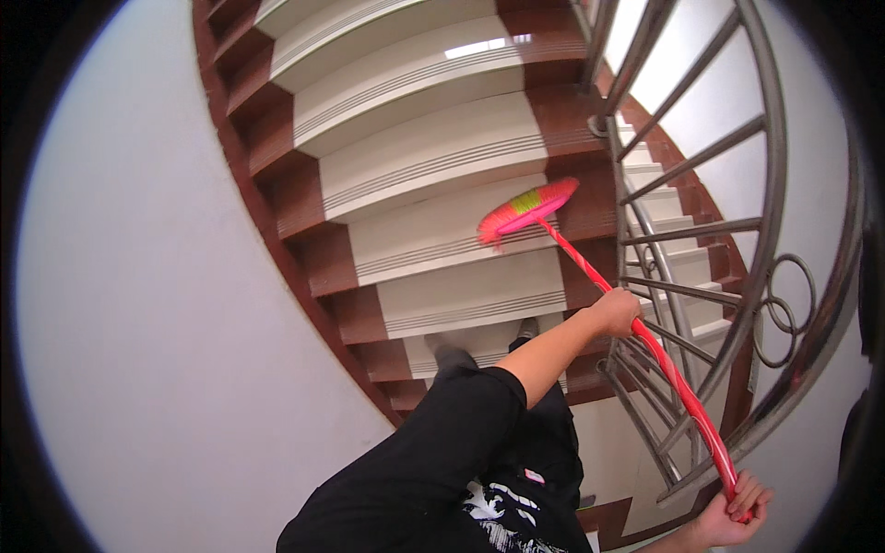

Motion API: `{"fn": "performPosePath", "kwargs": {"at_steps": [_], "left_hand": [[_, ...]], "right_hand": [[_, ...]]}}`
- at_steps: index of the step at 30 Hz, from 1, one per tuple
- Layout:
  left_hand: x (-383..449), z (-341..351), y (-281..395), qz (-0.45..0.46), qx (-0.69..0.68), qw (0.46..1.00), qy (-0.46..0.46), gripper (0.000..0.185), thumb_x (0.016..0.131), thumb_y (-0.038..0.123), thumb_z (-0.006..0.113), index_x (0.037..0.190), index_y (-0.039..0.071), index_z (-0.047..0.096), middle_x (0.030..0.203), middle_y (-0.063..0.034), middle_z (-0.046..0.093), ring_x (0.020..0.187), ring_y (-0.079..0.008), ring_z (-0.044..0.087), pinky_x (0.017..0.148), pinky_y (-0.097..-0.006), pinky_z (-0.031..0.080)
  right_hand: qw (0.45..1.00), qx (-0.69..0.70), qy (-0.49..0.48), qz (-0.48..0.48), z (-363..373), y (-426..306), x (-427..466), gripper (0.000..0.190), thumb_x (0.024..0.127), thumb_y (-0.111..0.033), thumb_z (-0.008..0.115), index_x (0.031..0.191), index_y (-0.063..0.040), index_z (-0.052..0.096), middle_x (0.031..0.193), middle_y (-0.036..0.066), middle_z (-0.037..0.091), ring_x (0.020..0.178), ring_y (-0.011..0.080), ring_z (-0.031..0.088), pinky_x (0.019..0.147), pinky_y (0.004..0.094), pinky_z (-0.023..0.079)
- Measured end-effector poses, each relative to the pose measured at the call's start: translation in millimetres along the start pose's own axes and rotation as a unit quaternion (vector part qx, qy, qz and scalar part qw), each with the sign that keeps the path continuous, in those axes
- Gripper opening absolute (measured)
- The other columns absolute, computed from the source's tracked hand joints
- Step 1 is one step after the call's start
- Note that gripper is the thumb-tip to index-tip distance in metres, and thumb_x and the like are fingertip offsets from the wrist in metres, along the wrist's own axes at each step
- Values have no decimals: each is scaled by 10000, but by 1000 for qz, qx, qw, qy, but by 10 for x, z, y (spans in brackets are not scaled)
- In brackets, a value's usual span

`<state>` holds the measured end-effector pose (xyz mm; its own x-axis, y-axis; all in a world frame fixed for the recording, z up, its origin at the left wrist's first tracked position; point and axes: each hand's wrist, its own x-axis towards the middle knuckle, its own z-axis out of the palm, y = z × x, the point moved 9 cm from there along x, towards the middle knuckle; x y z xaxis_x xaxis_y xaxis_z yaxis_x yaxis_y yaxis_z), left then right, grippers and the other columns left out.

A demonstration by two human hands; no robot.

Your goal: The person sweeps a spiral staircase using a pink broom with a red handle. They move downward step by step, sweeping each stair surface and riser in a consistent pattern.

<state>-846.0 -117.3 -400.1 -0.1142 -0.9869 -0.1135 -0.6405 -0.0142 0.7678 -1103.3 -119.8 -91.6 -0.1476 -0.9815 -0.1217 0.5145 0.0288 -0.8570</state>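
Note:
A broom with a red spiral-patterned handle [674,377] slants across the right half of the view. My left hand [615,312] is closed around the middle of the handle, beside the railing. Lower right, my right hand [738,510] grips the handle's end. The broom's head, with red and yellow-green bristles [527,202], is over a white stair tread [429,207] near its dark red-brown right border. Whether the bristles touch the tread cannot be told.
Metal stair railing [773,159] with bars and ring ornaments runs along the right; a second flight [681,242] shows through it. A pale wall [145,276] stands at the left. My feet are on lower steps, the left one [446,349] blurred.

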Motion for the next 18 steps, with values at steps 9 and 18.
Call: {"fn": "performPosePath", "kwargs": {"at_steps": [9, 18], "left_hand": [[-1830, -611, -1209, -190, -6, 978, 90, 83, 674, 186, 631, 692, 109, 656, 704, -128, 640, 710, -354, 607, 683, -437, 465], [-2956, -1300, -1524, -223, -2, 945, 239, 72, 679, 142, 636, 668, 70, 634, 691, -156, 620, 702, -347, 590, 642, -428, 468]], "right_hand": [[972, -44, -183, 142, 1186, 1291, -607, 168, 865, -144, 339, 701, -112, 323, 426, -30, 251, 408, 87, 187, 519, 267, 251], [916, 8, -395, 76, 2229, 1594, -1544, 197, 857, -144, 309, 702, -64, 400, 420, -9, 314, 362, 103, 255, 456, 289, 296]]}}
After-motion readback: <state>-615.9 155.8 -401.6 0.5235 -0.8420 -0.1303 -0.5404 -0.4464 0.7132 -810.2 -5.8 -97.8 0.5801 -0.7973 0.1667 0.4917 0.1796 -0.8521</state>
